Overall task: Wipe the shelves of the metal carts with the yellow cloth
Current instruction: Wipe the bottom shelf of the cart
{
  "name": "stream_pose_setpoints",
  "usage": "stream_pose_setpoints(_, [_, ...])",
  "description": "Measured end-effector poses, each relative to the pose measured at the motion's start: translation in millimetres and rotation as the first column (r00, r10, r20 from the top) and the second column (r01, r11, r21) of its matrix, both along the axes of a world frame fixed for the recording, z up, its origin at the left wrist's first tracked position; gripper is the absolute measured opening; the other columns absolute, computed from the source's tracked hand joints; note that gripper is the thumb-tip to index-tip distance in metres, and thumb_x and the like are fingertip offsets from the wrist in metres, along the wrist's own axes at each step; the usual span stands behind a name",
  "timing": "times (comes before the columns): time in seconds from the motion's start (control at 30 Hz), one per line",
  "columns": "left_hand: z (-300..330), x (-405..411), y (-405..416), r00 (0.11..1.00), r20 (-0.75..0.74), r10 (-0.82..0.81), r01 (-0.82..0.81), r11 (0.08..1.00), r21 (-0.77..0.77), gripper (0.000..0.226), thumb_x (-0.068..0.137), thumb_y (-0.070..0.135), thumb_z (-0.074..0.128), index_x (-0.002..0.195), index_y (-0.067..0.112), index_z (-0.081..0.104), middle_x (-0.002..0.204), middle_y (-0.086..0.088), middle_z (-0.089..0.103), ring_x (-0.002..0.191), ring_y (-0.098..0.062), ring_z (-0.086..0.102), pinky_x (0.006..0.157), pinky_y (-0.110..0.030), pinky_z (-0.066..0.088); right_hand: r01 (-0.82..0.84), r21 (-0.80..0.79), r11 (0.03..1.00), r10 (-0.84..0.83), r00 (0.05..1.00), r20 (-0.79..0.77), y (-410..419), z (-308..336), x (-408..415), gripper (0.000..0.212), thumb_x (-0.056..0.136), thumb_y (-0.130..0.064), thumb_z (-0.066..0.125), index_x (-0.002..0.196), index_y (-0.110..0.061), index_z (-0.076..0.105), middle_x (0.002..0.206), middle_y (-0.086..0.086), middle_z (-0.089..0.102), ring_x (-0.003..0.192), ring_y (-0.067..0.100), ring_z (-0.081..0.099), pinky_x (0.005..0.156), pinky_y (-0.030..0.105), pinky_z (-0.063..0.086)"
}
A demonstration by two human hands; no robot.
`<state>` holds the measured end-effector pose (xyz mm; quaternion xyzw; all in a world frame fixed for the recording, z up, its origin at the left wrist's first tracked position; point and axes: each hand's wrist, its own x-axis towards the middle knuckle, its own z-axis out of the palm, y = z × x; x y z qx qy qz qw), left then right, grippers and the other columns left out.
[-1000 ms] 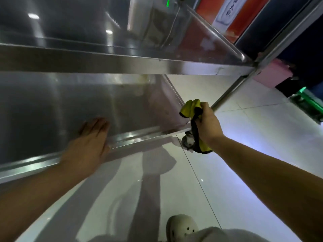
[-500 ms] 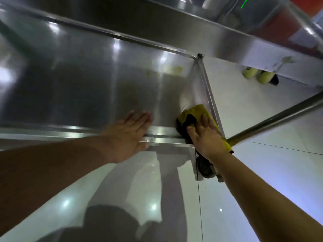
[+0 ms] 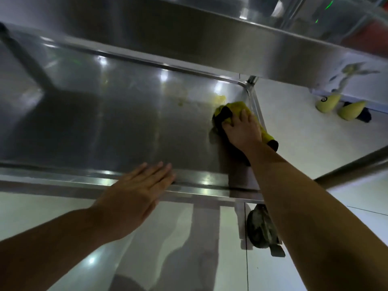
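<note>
Pressing down on the yellow cloth (image 3: pixel 238 108), the right hand (image 3: pixel 243 131) lies flat with fingers extended over the bunched fabric at the far right corner of the lower shelf (image 3: pixel 126 127), just beside its right rim. The cloth's long axis runs from that far corner back toward the person along the rim, its dark-edged near end poking out under the wrist. The left hand (image 3: pixel 136 190) rests flat, fingers straight and together, on the shelf's near edge.
</note>
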<state>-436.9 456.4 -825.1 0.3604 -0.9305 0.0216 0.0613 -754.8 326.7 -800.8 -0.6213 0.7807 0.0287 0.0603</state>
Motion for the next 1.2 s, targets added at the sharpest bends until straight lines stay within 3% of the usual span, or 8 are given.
stream_pose_setpoints(0.13, [3,4,9,0.998,0.025,0.05,-0.051,0.998,0.028,0.064,0.084,0.031,0.032,0.146,0.016,0.029,0.148,-0.003,0.038,0.138,-0.016,0.031,0.113,-0.027,0.007,-0.108,0.008,0.994,0.108,0.994,0.028,-13,4,18,0.061,0.1,-0.048,0.028,0.153,-0.019,0.018,0.16,0.015,0.005,0.147,0.035,0.002,0.119,0.049,0.002])
stream_pose_setpoints(0.4, [3,7,13,0.999,0.049,0.023,-0.024,1.0,0.01,0.057,0.099,0.037,0.022,0.151,0.012,0.017,0.152,-0.005,0.028,0.146,-0.007,-0.001,0.117,-0.024,-0.001,-0.443,0.039,0.895,0.438,0.893,0.1,91,8,60,0.056,0.099,-0.048,0.036,0.151,-0.029,0.025,0.161,-0.003,-0.01,0.147,0.018,-0.014,0.115,0.03,-0.008])
stream_pose_setpoints(0.5, [5,16,8,0.992,0.014,0.129,-0.128,0.992,-0.004,0.059,0.101,0.041,0.013,0.144,0.003,0.029,0.145,-0.015,0.039,0.145,-0.015,0.013,0.116,-0.025,0.003,-0.503,0.119,0.856,0.475,0.857,0.2,122,13,54,0.056,0.101,-0.047,0.031,0.152,-0.033,0.015,0.157,-0.011,-0.018,0.143,0.009,-0.024,0.111,0.024,-0.016])
stream_pose_setpoints(0.6, [10,29,2,0.969,0.072,0.237,-0.239,0.971,0.017,0.076,0.098,0.053,0.012,0.135,-0.005,0.043,0.139,-0.02,0.046,0.13,-0.029,0.044,0.113,-0.026,0.003,-0.581,0.077,0.81,0.537,0.788,0.302,143,17,52,0.056,0.094,-0.053,0.029,0.148,-0.036,0.029,0.148,-0.02,-0.021,0.136,0.001,-0.028,0.111,0.021,-0.019])
stream_pose_setpoints(0.7, [10,30,6,0.967,0.072,0.244,-0.246,0.969,0.022,0.075,0.097,0.053,0.013,0.133,-0.003,0.048,0.136,-0.018,0.05,0.125,-0.027,0.047,0.113,-0.021,-0.001,-0.622,0.046,0.781,0.585,0.756,0.293,142,12,50,0.063,0.088,-0.057,0.027,0.147,-0.039,0.017,0.149,-0.022,-0.015,0.141,0.002,-0.023,0.114,0.023,-0.016])
stream_pose_setpoints(0.93, [10,32,6,0.966,0.053,0.253,-0.256,0.964,0.071,0.07,0.096,0.052,0.014,0.135,0.003,0.046,0.137,-0.014,0.05,0.127,-0.02,0.04,0.111,-0.024,0.005,-0.497,-0.007,0.868,0.497,0.867,0.016,45,10,39,0.078,0.085,-0.063,0.027,0.15,-0.019,0.03,0.16,0.002,0.012,0.149,0.021,0.007,0.117,0.033,0.004])
stream_pose_setpoints(1.1, [8,34,3,0.967,0.04,0.25,-0.252,0.967,0.048,0.064,0.09,0.046,0.033,0.136,0.003,0.047,0.139,-0.012,0.05,0.127,-0.023,0.049,0.112,-0.027,0.011,-0.394,0.027,0.919,0.395,0.919,-0.012,-24,1,41,0.08,0.088,-0.071,0.018,0.153,-0.023,0.016,0.162,0.004,0.005,0.149,0.017,-0.001,0.121,0.038,0.003])
stream_pose_setpoints(1.2, [9,35,0,0.966,0.045,0.255,-0.257,0.966,0.027,0.062,0.089,0.043,0.035,0.135,0.004,0.049,0.138,-0.011,0.051,0.126,-0.022,0.05,0.109,-0.028,0.018,-0.339,0.033,0.94,0.338,0.941,0.016,-43,4,52,0.064,0.098,-0.055,0.03,0.153,-0.026,0.015,0.162,0.004,0.001,0.149,0.022,-0.003,0.12,0.039,0.001])
